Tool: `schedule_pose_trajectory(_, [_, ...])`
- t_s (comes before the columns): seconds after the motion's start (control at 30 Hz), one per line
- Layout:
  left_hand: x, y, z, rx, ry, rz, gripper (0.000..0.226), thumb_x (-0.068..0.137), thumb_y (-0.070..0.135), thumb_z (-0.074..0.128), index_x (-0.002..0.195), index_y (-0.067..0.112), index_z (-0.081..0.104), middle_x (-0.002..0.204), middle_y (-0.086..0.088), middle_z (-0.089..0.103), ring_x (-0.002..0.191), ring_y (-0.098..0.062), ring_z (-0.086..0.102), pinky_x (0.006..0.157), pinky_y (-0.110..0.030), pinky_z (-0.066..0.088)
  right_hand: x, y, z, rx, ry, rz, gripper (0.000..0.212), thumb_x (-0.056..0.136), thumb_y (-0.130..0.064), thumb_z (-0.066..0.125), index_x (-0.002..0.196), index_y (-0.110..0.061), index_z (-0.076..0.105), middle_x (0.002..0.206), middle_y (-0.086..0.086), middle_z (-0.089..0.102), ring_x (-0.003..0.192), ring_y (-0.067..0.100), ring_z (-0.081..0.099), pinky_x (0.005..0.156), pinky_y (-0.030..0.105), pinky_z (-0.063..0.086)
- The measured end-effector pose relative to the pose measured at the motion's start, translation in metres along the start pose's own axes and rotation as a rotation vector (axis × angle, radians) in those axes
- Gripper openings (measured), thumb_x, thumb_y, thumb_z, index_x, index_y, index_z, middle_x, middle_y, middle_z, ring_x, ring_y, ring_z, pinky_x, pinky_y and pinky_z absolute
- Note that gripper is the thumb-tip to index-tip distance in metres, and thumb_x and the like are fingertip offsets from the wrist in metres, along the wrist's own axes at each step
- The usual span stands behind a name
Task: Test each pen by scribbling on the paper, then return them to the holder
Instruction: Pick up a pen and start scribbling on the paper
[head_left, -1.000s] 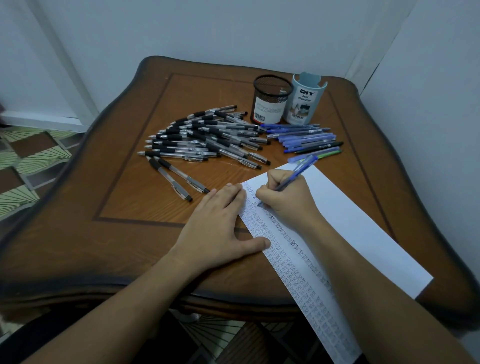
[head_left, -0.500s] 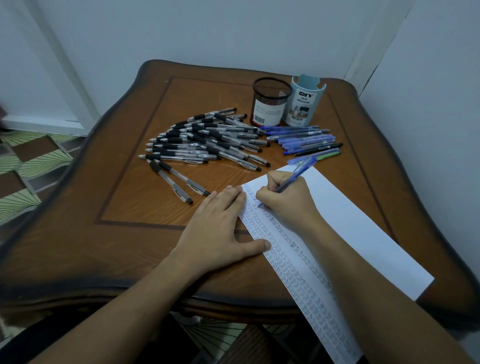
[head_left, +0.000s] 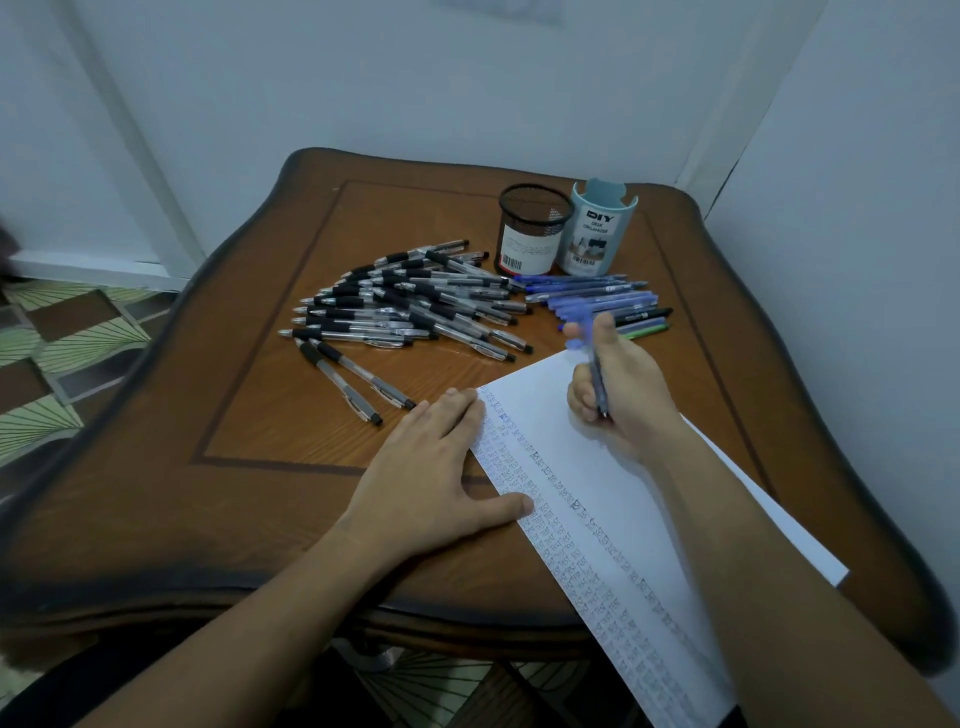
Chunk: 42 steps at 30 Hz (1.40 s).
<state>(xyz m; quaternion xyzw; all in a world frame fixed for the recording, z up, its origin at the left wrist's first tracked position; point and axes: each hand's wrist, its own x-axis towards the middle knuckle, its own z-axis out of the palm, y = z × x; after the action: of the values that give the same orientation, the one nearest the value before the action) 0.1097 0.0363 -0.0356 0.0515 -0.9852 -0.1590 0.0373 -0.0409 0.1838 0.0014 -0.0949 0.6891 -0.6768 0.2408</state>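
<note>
My right hand (head_left: 621, 395) grips a blue pen (head_left: 595, 371), lifted off the paper with its tip pointing down toward me. My left hand (head_left: 431, 473) lies flat on the left edge of the white paper (head_left: 597, 467), which carries rows of small scribbles. A pile of black-grip pens (head_left: 410, 309) lies left of centre, and two more black pens (head_left: 353, 379) lie apart nearer me. Several blue pens (head_left: 592, 299) lie by the holders. A black mesh holder (head_left: 532, 228) and a light blue holder (head_left: 597, 228) stand at the back.
The brown wooden table (head_left: 260, 493) sits in a corner between white walls. A patterned floor (head_left: 57, 343) shows at the left. A black pen and a green pen (head_left: 647, 327) lie just beyond my right hand.
My right hand has lifted the blue pen from the scribbled rows and moved right and away, turning the pen upright. My left hand has stayed on the paper.
</note>
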Motion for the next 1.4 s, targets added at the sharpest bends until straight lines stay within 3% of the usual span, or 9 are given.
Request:
schedule_pose_trajectory(0.1, [0.0, -0.001, 0.0, -0.001, -0.014, -0.005, 0.122, 0.06, 0.096, 0.016, 0.157, 0.023, 0.01, 0.164, 0.009, 0.002, 0.149, -0.007, -0.003, 0.113, -0.022, -0.011, -0.002, 0.0, -0.004, -0.089, -0.032, -0.026, 0.027, 0.106, -0.041, 0.039, 0.101, -0.022, 0.057, 0.046, 0.0, 0.047, 0.042, 0.013, 0.038, 0.043, 0.023, 0.029])
schedule_pose_trajectory(0.33, [0.0, 0.0, -0.003, -0.004, -0.046, -0.013, 0.118, 0.063, 0.094, 0.022, 0.157, 0.025, 0.007, 0.164, 0.011, -0.002, 0.149, -0.005, -0.005, 0.111, -0.021, -0.014, -0.008, -0.005, -0.014, 0.167, -0.134, 0.124, 0.026, 0.108, -0.018, 0.037, 0.119, -0.007, 0.059, 0.069, 0.008, 0.062, 0.056, 0.016, 0.056, 0.058, 0.028, 0.047])
schedule_pose_trajectory(0.53, [0.001, -0.001, -0.002, -0.002, -0.047, -0.012, 0.117, 0.064, 0.095, 0.02, 0.157, 0.026, 0.004, 0.163, 0.013, -0.005, 0.144, 0.002, -0.011, 0.11, -0.02, -0.016, -0.009, -0.01, -0.015, 0.323, -0.096, 0.101, 0.026, 0.108, -0.024, 0.038, 0.109, -0.01, 0.059, 0.065, 0.002, 0.043, 0.049, 0.011, 0.033, 0.049, 0.025, 0.033])
schedule_pose_trajectory(0.7, [0.001, -0.001, -0.001, -0.02, -0.03, -0.004, 0.122, 0.06, 0.097, 0.016, 0.157, 0.025, 0.007, 0.164, 0.011, -0.001, 0.147, -0.002, -0.006, 0.111, -0.02, -0.015, -0.009, -0.011, -0.017, 0.262, -0.077, 0.074, 0.021, 0.109, -0.021, 0.035, 0.103, -0.013, 0.054, 0.061, 0.004, 0.048, 0.043, 0.011, 0.03, 0.043, 0.021, 0.026])
schedule_pose_trajectory(0.77, [0.001, -0.001, -0.001, -0.025, -0.019, -0.002, 0.126, 0.056, 0.1, 0.01, 0.157, 0.025, 0.008, 0.164, 0.011, 0.0, 0.149, -0.005, -0.004, 0.111, -0.02, -0.014, -0.004, -0.013, -0.029, 0.081, 0.024, 0.005, 0.021, 0.108, -0.017, 0.038, 0.105, -0.013, 0.059, 0.067, 0.005, 0.052, 0.046, 0.011, 0.037, 0.043, 0.023, 0.029])
schedule_pose_trajectory(0.83, [0.001, -0.002, 0.0, -0.019, -0.015, 0.002, 0.126, 0.055, 0.101, 0.007, 0.157, 0.026, 0.008, 0.164, 0.012, 0.0, 0.149, -0.004, -0.004, 0.112, -0.021, -0.013, 0.004, -0.012, -0.056, -0.435, 0.184, -0.141, 0.02, 0.104, -0.01, 0.046, 0.107, -0.013, 0.065, 0.073, 0.003, 0.057, 0.055, 0.013, 0.047, 0.049, 0.025, 0.038])
schedule_pose_trajectory(0.97, [0.001, -0.002, 0.001, -0.037, -0.006, 0.002, 0.128, 0.055, 0.102, 0.006, 0.157, 0.026, 0.011, 0.164, 0.012, 0.003, 0.149, -0.004, -0.002, 0.114, -0.022, -0.011, 0.018, 0.004, -0.106, -1.17, 0.42, -0.149, 0.028, 0.099, -0.007, 0.051, 0.119, -0.01, 0.07, 0.11, 0.018, 0.064, 0.096, 0.035, 0.059, 0.083, 0.042, 0.051])
schedule_pose_trajectory(1.17, [0.0, -0.003, 0.001, -0.062, 0.007, 0.011, 0.125, 0.056, 0.102, 0.008, 0.155, 0.027, 0.023, 0.163, 0.01, 0.012, 0.149, -0.007, 0.001, 0.116, -0.024, -0.006, 0.023, -0.002, -0.105, -1.376, 0.421, -0.112, 0.034, 0.1, -0.02, 0.055, 0.133, -0.022, 0.062, 0.126, 0.015, 0.056, 0.116, 0.035, 0.052, 0.096, 0.044, 0.04])
schedule_pose_trajectory(1.4, [0.0, -0.003, -0.001, -0.065, -0.027, -0.005, 0.127, 0.053, 0.103, 0.007, 0.155, 0.029, 0.021, 0.163, 0.011, 0.01, 0.15, -0.008, 0.001, 0.119, -0.03, -0.001, 0.043, -0.008, -0.063, -1.411, 0.199, -0.378, 0.022, 0.101, -0.019, 0.052, 0.111, -0.029, 0.069, 0.122, -0.004, 0.06, 0.114, 0.022, 0.048, 0.085, 0.036, 0.024])
